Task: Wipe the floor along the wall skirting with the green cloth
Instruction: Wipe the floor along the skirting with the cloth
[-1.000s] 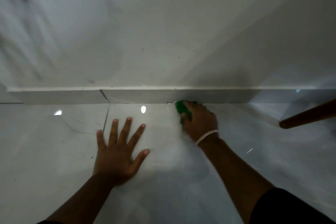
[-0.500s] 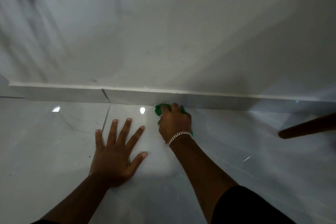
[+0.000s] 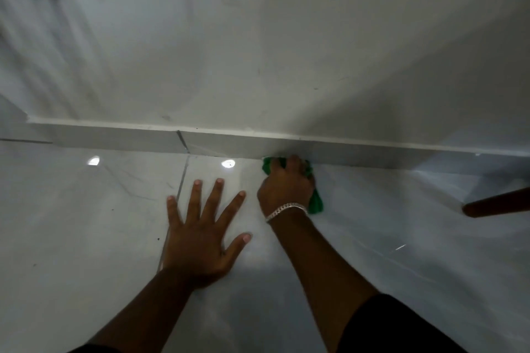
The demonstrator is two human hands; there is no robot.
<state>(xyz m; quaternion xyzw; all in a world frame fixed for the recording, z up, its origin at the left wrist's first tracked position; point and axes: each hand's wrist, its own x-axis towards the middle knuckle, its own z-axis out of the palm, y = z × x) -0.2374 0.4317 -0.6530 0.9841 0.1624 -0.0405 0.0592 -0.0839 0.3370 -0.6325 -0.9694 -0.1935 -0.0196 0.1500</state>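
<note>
Right hand (image 3: 286, 188) clamped on green cloth (image 3: 315, 203), pressed at skirting (image 3: 358, 156); left hand (image 3: 198, 241) flat, fingers spread; risk — glossy floor (image 3: 71, 223), bracing palm may slip.

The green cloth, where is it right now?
In the head view, the green cloth lies bunched under the right hand, right of centre, pressed on the floor against the skirting.

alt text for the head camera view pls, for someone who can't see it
A person's right hand presses a bunched green cloth onto the glossy pale floor where it meets the grey wall skirting. The left hand lies flat on the floor with fingers spread, bracing. A brown wooden pole enters from the right edge.
</note>
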